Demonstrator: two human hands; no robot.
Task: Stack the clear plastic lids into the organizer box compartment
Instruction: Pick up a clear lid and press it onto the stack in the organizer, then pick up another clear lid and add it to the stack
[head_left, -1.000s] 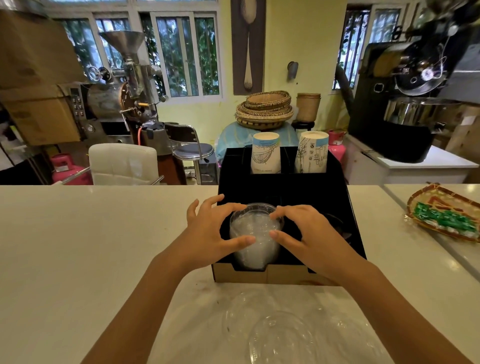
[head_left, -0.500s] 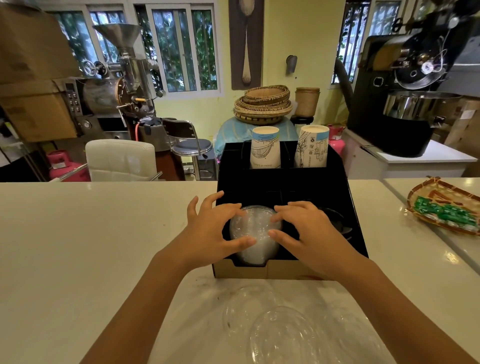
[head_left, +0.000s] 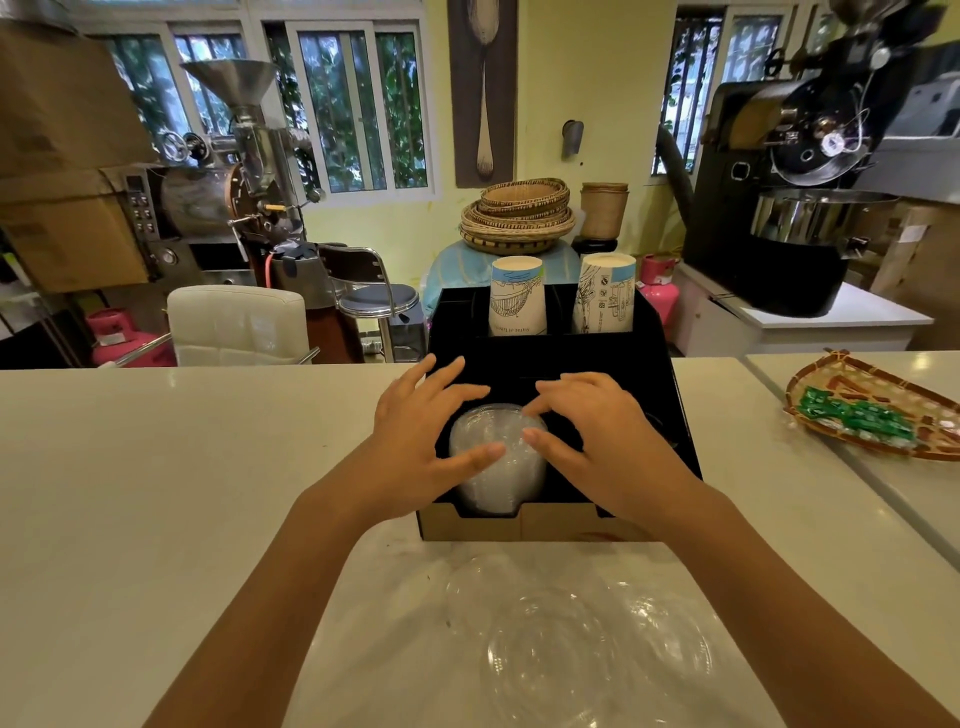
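Item: stack of clear lids (head_left: 497, 462), seated in the near-left compartment of the black organizer box (head_left: 670, 410).

The stack is pressed from both sides: left hand (head_left: 426, 441) and right hand (head_left: 597, 441) are curved round it, fingers spread, thumbs laid on its near face, apparently so that the lids are squared and kept nested while being settled. The stack's long axis appears tilted, running near-low to far-high, with the lid faces turned up and toward the camera. More loose clear lids (head_left: 576, 649) are left on the near counter (head_left: 156, 493). Two paper cups (head_left: 518, 296) are held in the far compartments.
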